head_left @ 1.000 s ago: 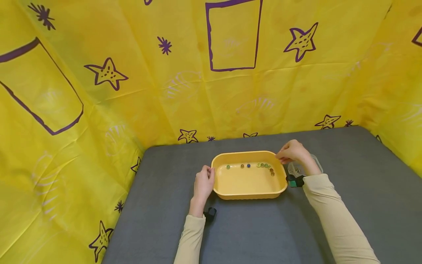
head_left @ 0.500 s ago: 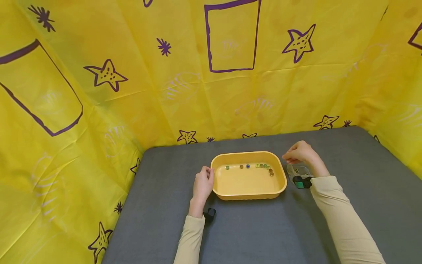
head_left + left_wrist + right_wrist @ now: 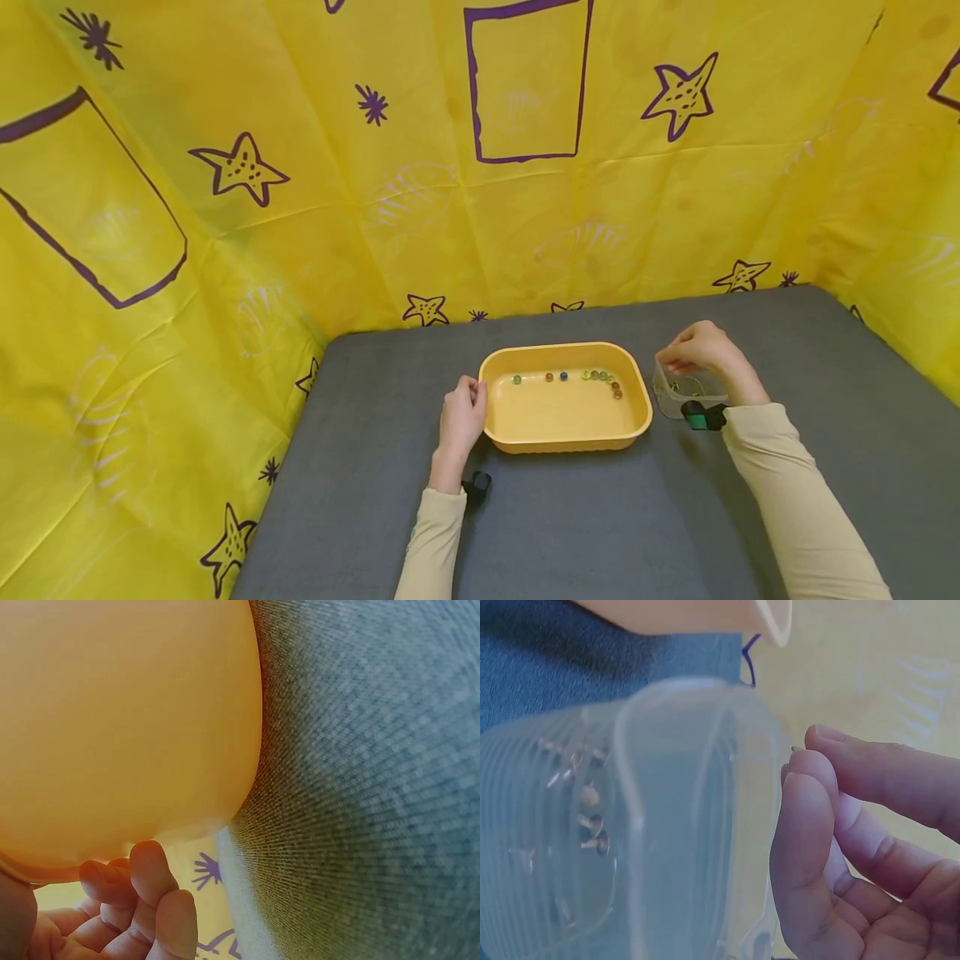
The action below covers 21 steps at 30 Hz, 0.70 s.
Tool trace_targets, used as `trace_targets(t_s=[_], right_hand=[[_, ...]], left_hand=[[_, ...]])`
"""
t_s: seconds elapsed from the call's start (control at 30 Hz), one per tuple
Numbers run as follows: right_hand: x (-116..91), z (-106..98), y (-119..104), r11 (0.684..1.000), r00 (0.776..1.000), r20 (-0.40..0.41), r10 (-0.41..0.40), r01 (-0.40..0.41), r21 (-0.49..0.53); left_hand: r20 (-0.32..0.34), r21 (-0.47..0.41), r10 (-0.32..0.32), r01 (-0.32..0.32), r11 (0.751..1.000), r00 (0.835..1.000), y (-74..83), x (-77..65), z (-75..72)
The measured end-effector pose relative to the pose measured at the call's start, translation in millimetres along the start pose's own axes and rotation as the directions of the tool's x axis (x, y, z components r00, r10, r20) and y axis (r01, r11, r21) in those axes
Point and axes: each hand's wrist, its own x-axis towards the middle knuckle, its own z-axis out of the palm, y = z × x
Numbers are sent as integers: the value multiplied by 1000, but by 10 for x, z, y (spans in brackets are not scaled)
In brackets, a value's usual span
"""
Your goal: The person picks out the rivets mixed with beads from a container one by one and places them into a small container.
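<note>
At the left end of a yellow plastic basin, my left hand grips the rim, its thumb and fingertips close on the wall in the left wrist view. The basin holds several glass marbles: a blue marble, a green marble, brown ones and more green ones. My right hand is over the far edge of a clear plastic container with fingertips pinched. A tiny brownish edge, seemingly of a thumbtack, shows between them. Inside the container lie several metal thumbtacks.
Both containers stand on a grey cloth-covered table, the clear one just right of the basin. A yellow patterned curtain hangs behind the table and along both sides. A black wrist camera overlaps the clear container's front.
My right hand has moved right, from the basin's right rim to over the clear container. My left hand, the basin and the marbles have stayed in place.
</note>
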Motion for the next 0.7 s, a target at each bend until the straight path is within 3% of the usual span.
trace_targets(t_s=[0.7], right_hand=[[-19,-74,128,1000,1000,12,26,-26,7]], left_hand=[[-4,4,-18,18,1000,1000,-30,11,-43]])
